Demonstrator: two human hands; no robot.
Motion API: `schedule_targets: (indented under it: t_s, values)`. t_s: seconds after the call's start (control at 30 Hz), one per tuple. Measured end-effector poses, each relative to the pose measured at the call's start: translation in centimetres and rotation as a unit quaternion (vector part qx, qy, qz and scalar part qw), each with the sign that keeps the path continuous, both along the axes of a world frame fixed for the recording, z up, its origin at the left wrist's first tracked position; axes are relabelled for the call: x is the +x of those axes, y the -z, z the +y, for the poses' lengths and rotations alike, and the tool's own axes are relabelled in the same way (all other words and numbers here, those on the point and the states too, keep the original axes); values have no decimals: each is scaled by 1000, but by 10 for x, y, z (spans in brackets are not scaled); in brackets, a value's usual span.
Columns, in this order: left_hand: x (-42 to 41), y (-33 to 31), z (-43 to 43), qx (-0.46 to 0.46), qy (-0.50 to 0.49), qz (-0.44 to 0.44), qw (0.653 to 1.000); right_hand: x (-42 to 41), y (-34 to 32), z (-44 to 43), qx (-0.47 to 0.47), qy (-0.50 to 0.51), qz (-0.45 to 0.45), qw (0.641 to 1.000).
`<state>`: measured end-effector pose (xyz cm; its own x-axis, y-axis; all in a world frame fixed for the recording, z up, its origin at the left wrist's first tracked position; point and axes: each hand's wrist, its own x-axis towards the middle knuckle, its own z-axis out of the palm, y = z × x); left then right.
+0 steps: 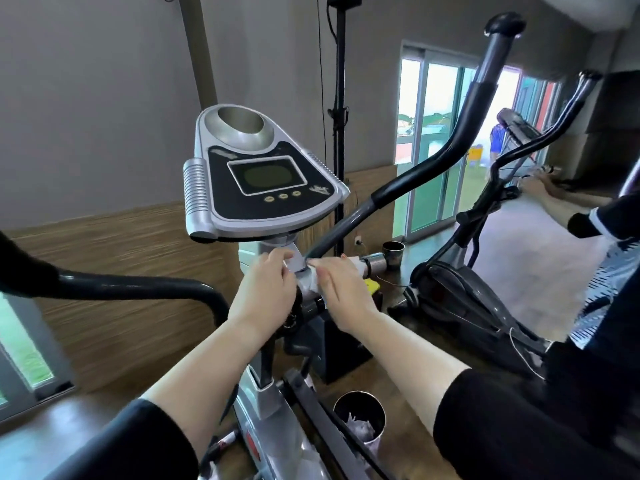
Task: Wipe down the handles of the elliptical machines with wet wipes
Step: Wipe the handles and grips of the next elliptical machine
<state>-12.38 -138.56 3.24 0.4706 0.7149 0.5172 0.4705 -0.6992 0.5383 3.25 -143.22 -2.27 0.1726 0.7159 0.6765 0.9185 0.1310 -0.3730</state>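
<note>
While wiping the low end of the long dark grey curved handle (415,174), gripping the thin white wet wipe (305,271) there with left hand (266,292) and right hand (343,296), fingers curled. Next, likely: slide it up toward the top.

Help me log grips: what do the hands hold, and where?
A wipe, wrapped on the bar under the console: left hand pinches its left edge, right hand grips its right part.
</note>
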Motion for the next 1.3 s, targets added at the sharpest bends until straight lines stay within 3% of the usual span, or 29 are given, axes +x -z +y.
schedule_targets:
  t_s: [0.1,0.2,0.43,0.57,0.77,0.87,0.97,1.03,1.1,1.2,1.3]
  values:
    - [6,6,2,17,-14,-10,1000,3,3,4,33,28,-32,999]
    - [14,10,10,20,-7,41,999,8,7,11,67,40,-56,995]
    - [6,14,12,28,-18,70,997,15,13,23,160,75,-24,984]
    - [7,14,13,7,-18,57,998,52,13,24,118,160,13,980]
    - [7,8,12,-31,-29,48,998,70,-7,19,-38,202,-6,979]
    - [8,8,12,-27,-35,51,998,36,-11,17,-29,145,-16,989]
    - [9,9,11,-14,-40,53,998,10,6,16,40,92,-63,993]
    - [10,10,10,-1,-41,53,998,19,12,13,97,24,-6,995]
    - [9,11,9,5,-44,52,998,36,15,11,96,0,5,995]
    - [10,11,9,3,-47,55,997,70,13,15,50,78,8,996]
    - [11,11,10,3,-52,60,997,91,-1,16,-44,142,104,983]
